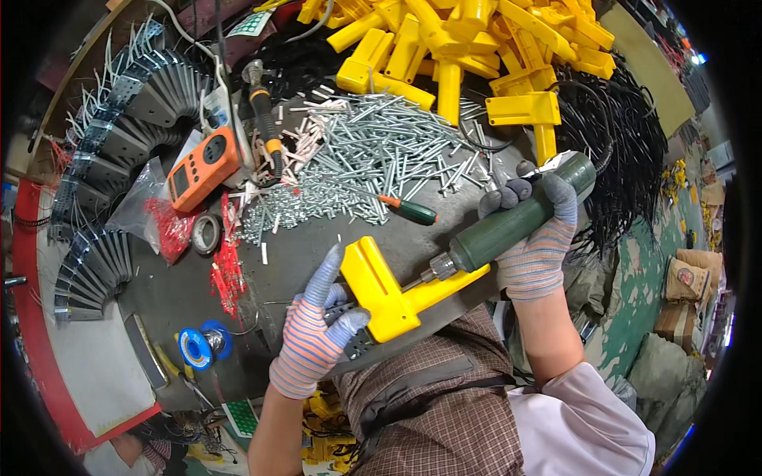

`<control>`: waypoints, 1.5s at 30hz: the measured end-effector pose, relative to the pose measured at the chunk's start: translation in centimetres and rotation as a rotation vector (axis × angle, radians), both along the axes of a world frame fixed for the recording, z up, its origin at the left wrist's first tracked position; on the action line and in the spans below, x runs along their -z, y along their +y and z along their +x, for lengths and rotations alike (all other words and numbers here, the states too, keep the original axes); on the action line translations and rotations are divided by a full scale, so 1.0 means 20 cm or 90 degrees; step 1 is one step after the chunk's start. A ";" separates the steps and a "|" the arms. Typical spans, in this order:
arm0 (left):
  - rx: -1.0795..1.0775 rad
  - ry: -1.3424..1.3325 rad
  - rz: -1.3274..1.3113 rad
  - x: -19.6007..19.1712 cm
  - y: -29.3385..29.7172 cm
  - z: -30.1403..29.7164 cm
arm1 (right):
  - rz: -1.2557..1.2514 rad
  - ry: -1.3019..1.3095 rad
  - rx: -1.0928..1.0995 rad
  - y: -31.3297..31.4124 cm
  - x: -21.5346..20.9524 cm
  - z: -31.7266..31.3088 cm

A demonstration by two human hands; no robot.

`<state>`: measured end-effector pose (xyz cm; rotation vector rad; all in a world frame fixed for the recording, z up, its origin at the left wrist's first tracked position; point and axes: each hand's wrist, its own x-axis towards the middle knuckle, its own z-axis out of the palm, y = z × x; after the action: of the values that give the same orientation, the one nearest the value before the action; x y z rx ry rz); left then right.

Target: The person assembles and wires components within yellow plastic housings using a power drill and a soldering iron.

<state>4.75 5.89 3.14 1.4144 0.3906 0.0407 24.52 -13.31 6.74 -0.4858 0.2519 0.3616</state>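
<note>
My left hand [309,341], in a striped knit glove with grey fingertips, grips a yellow plastic housing [377,289] by its left side. A dark metal plate with holes [361,347] shows just below that thumb, partly hidden by the glove and the housing. My right hand [536,246], gloved alike, is wrapped round a green electric screwdriver [496,230]. Its silver chuck and bit [436,268] point left at the housing, with the bit's tip at the housing's inner corner. Whether a screw sits at the tip is hidden.
Loose long screws [381,143] cover the back middle, beside a green-and-orange screwdriver [409,209]. Yellow housings [444,47] are heaped behind, with black cables [627,151] at right. Left lie an orange meter [204,168], a solder spool [202,345] and rows of metal brackets [95,270].
</note>
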 end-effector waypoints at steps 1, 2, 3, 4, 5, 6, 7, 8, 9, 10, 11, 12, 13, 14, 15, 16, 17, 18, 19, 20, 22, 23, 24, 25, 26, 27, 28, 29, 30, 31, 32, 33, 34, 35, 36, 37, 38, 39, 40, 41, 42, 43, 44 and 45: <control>-0.013 -0.011 -0.001 0.01 -0.01 0.00 | -0.012 0.010 0.006 0.01 -0.01 0.00; -0.027 -0.021 -0.002 0.00 -0.02 -0.01 | -0.007 0.009 0.000 0.02 -0.02 0.00; -0.060 -0.027 0.000 -0.02 -0.04 -0.01 | 0.000 -0.011 -0.008 0.03 -0.03 -0.01; -0.064 -0.029 0.003 -0.03 -0.03 -0.01 | 0.004 -0.033 -0.014 0.02 -0.04 -0.01; -0.075 -0.050 0.186 -0.03 0.00 -0.01 | 0.017 -0.070 -0.033 0.01 -0.01 -0.01; -0.085 -0.070 0.368 -0.04 0.03 -0.01 | 0.020 -0.072 -0.036 0.01 -0.01 0.00; -0.168 -0.068 0.571 -0.04 0.07 0.00 | 0.016 -0.080 -0.035 0.02 -0.01 -0.01; -0.199 -0.084 0.737 -0.05 0.14 0.03 | 0.010 -0.091 -0.032 0.01 -0.01 -0.02; -0.192 -0.066 0.805 -0.04 0.19 0.07 | 0.024 -0.101 -0.039 0.01 -0.01 -0.01; -0.186 -0.044 0.872 -0.02 0.23 0.10 | 0.022 -0.103 -0.042 0.01 -0.01 -0.01; -0.192 -0.043 0.871 0.01 0.27 0.12 | 0.032 -0.099 -0.048 0.01 0.00 0.00; -0.165 -0.013 0.943 0.05 0.29 0.14 | 0.042 -0.095 -0.052 0.01 0.00 0.00; -0.134 0.016 1.014 0.07 0.31 0.16 | 0.042 -0.097 -0.053 0.01 0.00 0.00; -0.135 0.015 1.014 0.07 0.31 0.17 | 0.043 -0.098 -0.057 0.01 0.00 0.00; -0.124 0.037 1.065 0.07 0.32 0.18 | 0.043 -0.100 -0.062 0.01 0.00 0.00; -0.110 0.058 1.115 0.08 0.32 0.19 | 0.041 -0.101 -0.061 0.01 0.00 0.00; -0.087 0.100 1.135 0.08 0.32 0.20 | 0.029 -0.096 -0.063 0.01 -0.01 0.00; -0.088 0.099 1.134 0.06 0.32 0.22 | 0.018 -0.091 -0.065 0.00 -0.01 0.00; -0.062 0.152 1.142 0.04 0.31 0.24 | 0.017 -0.092 -0.067 0.01 -0.01 0.00; -0.037 0.205 1.148 0.02 0.30 0.26 | 0.023 -0.099 -0.067 0.01 0.00 0.00; -0.014 0.255 1.182 0.02 0.28 0.31 | 0.029 -0.108 -0.070 0.01 0.00 0.00; 0.008 0.297 1.214 0.02 0.27 0.33 | 0.030 -0.105 -0.073 0.01 0.00 0.01; 0.031 0.341 1.245 0.02 0.26 0.35 | 0.031 -0.103 -0.076 0.01 0.00 0.01; 0.023 0.322 1.252 0.02 0.25 0.36 | 0.032 -0.105 -0.078 0.01 0.00 0.01; 0.020 0.323 1.252 0.02 0.26 0.36 | 0.022 -0.099 -0.070 0.01 0.00 0.00; 0.026 0.308 1.231 0.01 0.27 0.35 | 0.011 -0.093 -0.062 0.01 0.00 0.00; 0.035 0.289 1.210 0.01 0.28 0.35 | 0.011 -0.093 -0.059 0.00 0.00 0.00; 0.008 0.255 1.201 0.02 0.29 0.33 | 0.013 -0.105 -0.063 0.00 0.00 0.00; 0.001 0.239 1.194 0.02 0.29 0.30 | 0.014 -0.117 -0.066 0.00 0.00 0.00; -0.002 0.201 1.198 0.01 0.28 0.25 | 0.016 -0.115 -0.066 0.01 0.00 0.00; -0.003 0.163 1.201 0.01 0.28 0.21 | 0.017 -0.112 -0.062 0.01 0.00 0.00; 0.000 0.164 1.202 0.02 0.28 0.19 | 0.019 -0.109 -0.057 0.02 0.00 0.00; -0.039 0.114 1.167 0.05 0.30 0.18 | 0.019 -0.109 -0.059 0.02 0.00 0.00; -0.076 0.065 1.131 0.06 0.30 0.17 | 0.015 -0.107 -0.059 0.01 0.00 0.00; -0.077 0.067 1.131 0.07 0.30 0.17 | 0.011 -0.106 -0.059 0.01 0.00 0.00; -0.103 0.069 1.087 0.07 0.30 0.17 | 0.013 -0.105 -0.060 0.01 0.00 0.00; -0.129 0.071 1.043 0.07 0.30 0.17 | 0.011 -0.107 -0.058 0.01 0.00 0.00; -0.125 0.056 1.073 0.08 0.30 0.17 | 0.010 -0.110 -0.056 0.01 0.00 0.00; -0.123 0.056 1.073 0.08 0.30 0.17 | 0.009 -0.109 -0.055 0.01 0.00 0.00; -0.096 0.045 1.120 0.08 0.30 0.17 | 0.004 -0.106 -0.052 0.01 0.00 0.00; -0.069 0.033 1.166 0.08 0.31 0.18 | -0.001 -0.102 -0.049 0.01 0.00 0.00; -0.069 0.034 1.166 0.08 0.31 0.18 | -0.001 -0.102 -0.050 0.01 -0.01 0.00; -0.068 0.049 1.158 0.08 0.31 0.19 | 0.004 -0.102 -0.051 0.01 -0.01 0.00; -0.067 0.063 1.149 0.07 0.31 0.20 | 0.009 -0.102 -0.052 0.01 -0.02 0.00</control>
<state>8.85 12.14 1.73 3.1727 0.5109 0.5143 24.44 -13.05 7.04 -0.5094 0.0736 0.4020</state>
